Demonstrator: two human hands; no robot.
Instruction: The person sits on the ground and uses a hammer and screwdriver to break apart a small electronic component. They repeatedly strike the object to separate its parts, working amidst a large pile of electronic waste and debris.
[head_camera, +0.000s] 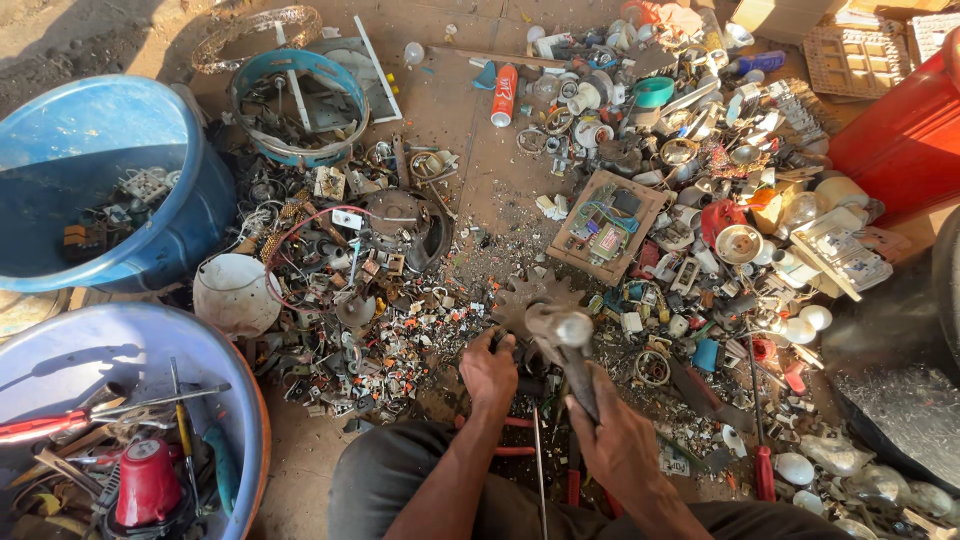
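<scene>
At the upper left of the frame I see a blue tub (150, 230) holding a few circuit parts, and below it a grey basin (215, 370) with a red-handled tool and a red motor housing (148, 483). Right of these lies a white bowl (232, 293) beside tangled wires. At lower centre my left hand (489, 373) is curled down on a small dark part on the ground; I cannot tell what it pinches. Just right, my right hand (622, 447) is closed round the handle of a hammer (562, 333), head raised. A red drum (905, 130) stands at upper right.
</scene>
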